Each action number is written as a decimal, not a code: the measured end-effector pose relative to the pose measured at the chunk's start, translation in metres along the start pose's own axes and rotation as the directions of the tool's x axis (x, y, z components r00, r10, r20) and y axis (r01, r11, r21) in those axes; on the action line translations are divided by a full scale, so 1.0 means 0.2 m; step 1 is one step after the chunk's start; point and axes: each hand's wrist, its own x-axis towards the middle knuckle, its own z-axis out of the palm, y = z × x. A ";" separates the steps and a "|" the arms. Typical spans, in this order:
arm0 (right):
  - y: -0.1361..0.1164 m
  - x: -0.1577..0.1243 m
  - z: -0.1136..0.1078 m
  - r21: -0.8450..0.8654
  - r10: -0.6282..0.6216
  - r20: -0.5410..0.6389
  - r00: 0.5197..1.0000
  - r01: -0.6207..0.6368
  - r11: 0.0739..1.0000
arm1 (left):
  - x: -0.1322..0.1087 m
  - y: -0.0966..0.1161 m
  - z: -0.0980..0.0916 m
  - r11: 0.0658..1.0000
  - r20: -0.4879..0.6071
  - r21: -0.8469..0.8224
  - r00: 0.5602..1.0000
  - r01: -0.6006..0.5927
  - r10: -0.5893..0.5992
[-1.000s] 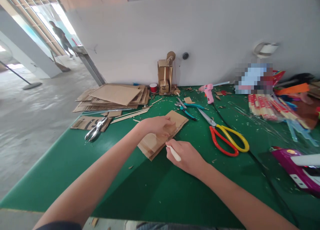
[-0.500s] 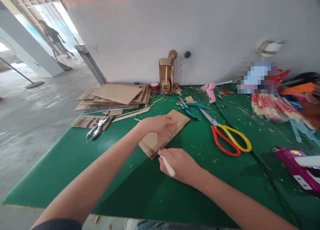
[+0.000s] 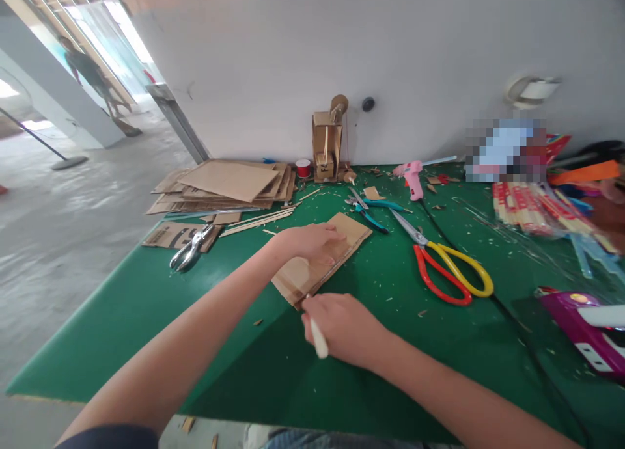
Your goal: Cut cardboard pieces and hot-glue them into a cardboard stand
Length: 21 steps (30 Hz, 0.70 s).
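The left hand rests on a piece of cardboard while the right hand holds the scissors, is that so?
Not quite: the head view shows the right hand holding a white-handled tool; the scissors lie on the table. The left hand does rest on cardboard.

I see a flat, brown piece of cardboard lying slanted on the worktop, far end to the right. The left hand covers some of its middle. A pale stick tool leans in the right hand by the near corner, tip hard to see.
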 end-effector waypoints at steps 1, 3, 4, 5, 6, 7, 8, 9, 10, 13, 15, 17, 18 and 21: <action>-0.04 0.00 0.02 -0.014 -0.055 0.012 0.998 0.055 0.998 | 0.00 0.00 0.00 1.000 -0.003 -0.005 1.000 0.003 -0.003; -0.09 0.01 0.03 -0.018 -0.145 0.032 0.989 0.145 0.989 | 0.00 0.01 0.00 1.000 -0.002 -0.012 1.000 0.011 -0.011; -0.10 0.01 0.03 -0.014 -0.180 0.039 0.983 0.180 0.984 | 0.00 0.01 -0.01 1.000 0.000 -0.012 1.000 0.011 -0.011; -0.10 0.01 0.03 -0.005 -0.210 0.043 0.977 0.210 0.978 | 0.00 0.01 -0.01 1.000 0.003 -0.011 1.000 0.012 -0.012; -0.10 0.01 0.02 0.008 -0.233 0.043 0.972 0.233 0.973 | 0.00 0.02 -0.01 1.000 0.006 -0.011 1.000 0.013 -0.013; -0.09 0.01 0.01 0.023 -0.246 0.036 0.969 0.245 0.969 | 0.00 0.02 -0.02 1.000 0.007 -0.014 1.000 0.015 -0.015; -0.08 0.00 0.01 0.041 -0.252 0.021 0.967 0.251 0.967 | 0.00 0.02 -0.02 1.000 0.007 -0.019 1.000 0.016 -0.016; -0.07 -0.01 0.01 0.060 -0.255 -0.005 0.967 0.255 0.965 | 0.00 0.02 -0.02 1.000 0.009 -0.024 1.000 0.016 -0.016; -0.06 -0.02 0.01 0.074 -0.253 -0.044 0.966 0.256 0.964 | 0.00 0.02 -0.02 0.999 0.010 -0.027 1.000 0.016 -0.016; -0.01 -0.04 0.01 0.059 -0.219 -0.168 0.961 0.232 0.971 | 0.00 0.02 -0.03 0.999 0.018 -0.030 1.000 0.016 -0.016; 0.03 -0.05 0.01 0.020 -0.170 -0.227 0.959 0.179 0.984 | 0.00 0.02 -0.03 0.999 0.025 -0.027 0.999 0.028 -0.027; 0.06 -0.05 0.01 -0.007 -0.135 -0.249 0.959 0.138 0.990 | 0.00 0.03 -0.04 0.999 0.031 -0.019 0.999 0.034 -0.033; 0.07 -0.05 0.01 -0.014 -0.127 -0.250 0.960 0.127 0.992 | 0.00 0.03 -0.04 0.999 0.033 -0.012 0.999 0.037 -0.037; 0.09 -0.05 0.02 -0.030 -0.106 -0.227 0.968 0.102 0.994 | 0.00 0.05 -0.05 0.999 0.039 0.009 0.998 0.048 -0.049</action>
